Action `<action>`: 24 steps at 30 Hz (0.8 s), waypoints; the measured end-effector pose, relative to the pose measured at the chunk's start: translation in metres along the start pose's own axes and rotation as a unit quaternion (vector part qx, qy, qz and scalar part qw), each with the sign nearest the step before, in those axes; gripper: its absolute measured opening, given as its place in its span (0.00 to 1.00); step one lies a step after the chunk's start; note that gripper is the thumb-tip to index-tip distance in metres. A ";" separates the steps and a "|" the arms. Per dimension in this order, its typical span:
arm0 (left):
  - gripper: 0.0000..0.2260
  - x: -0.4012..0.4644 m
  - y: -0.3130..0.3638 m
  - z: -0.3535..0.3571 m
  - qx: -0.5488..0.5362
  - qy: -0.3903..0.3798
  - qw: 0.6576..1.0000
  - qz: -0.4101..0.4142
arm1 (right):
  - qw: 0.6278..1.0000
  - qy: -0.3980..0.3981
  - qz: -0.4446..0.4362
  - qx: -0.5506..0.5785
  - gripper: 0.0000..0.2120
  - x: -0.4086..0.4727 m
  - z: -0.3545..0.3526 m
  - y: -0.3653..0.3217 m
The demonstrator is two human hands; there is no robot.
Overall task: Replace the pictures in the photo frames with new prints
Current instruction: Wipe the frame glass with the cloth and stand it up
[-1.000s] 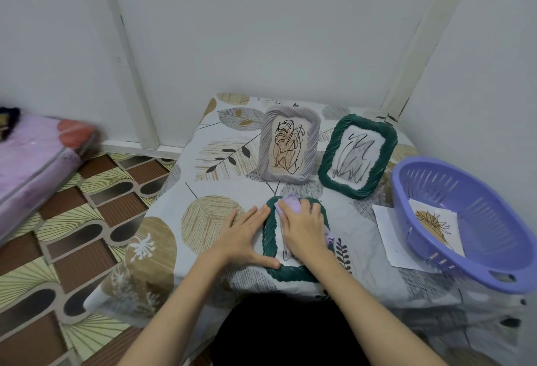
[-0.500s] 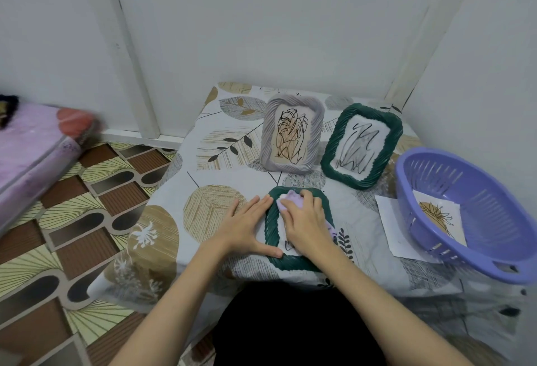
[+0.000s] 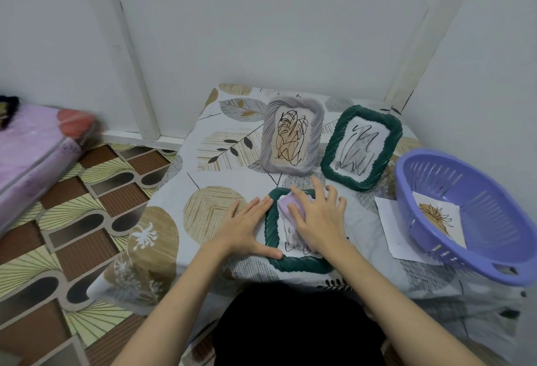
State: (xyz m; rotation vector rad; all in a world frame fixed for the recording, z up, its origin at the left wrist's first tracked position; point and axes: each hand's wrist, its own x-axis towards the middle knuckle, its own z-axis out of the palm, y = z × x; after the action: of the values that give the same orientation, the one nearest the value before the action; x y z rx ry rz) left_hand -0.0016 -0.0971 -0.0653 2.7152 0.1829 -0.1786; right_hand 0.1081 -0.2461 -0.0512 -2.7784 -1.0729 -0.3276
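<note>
A dark green frame [image 3: 271, 234] lies flat on the low table's front edge, a scribbled print inside it. My left hand [image 3: 247, 230] lies flat beside its left rim, thumb on the lower corner. My right hand [image 3: 318, 220] presses a lilac cloth [image 3: 286, 205] onto the frame's glass with fingers spread. Behind, a grey frame [image 3: 292, 139] and a second green frame [image 3: 361, 147] stand upright, each showing a line drawing.
A purple basket [image 3: 476, 220] at the right holds a print with a tan drawing [image 3: 436, 216]; a white sheet [image 3: 392, 226] lies under its edge. The leaf-patterned tablecloth [image 3: 209, 211] hangs to the tiled floor. A pink mattress [image 3: 32, 147] lies at left. Walls close behind.
My right hand has slid the cloth a little across the glass and its fingers have spread. The left hand stays against the frame's left rim.
</note>
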 end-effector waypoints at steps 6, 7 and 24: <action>0.59 0.001 0.000 0.001 0.002 -0.003 1.000 -0.003 | 0.998 -0.002 -0.054 -0.011 0.21 -0.003 0.012 0.005; 0.58 0.001 0.000 0.001 0.002 -0.001 1.000 -0.004 | 0.999 -0.019 -0.039 0.024 0.23 0.000 0.014 0.004; 0.60 0.002 -0.004 0.002 -0.007 -0.006 1.000 0.004 | 0.976 0.087 -0.166 0.113 0.09 -0.025 0.024 0.004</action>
State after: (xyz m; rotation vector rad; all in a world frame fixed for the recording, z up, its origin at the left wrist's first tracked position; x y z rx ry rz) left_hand -0.0005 -0.0942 -0.0690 2.6993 0.1679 -0.1903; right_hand 0.0965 -0.2601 -0.0814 -2.3236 -1.4282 -0.4453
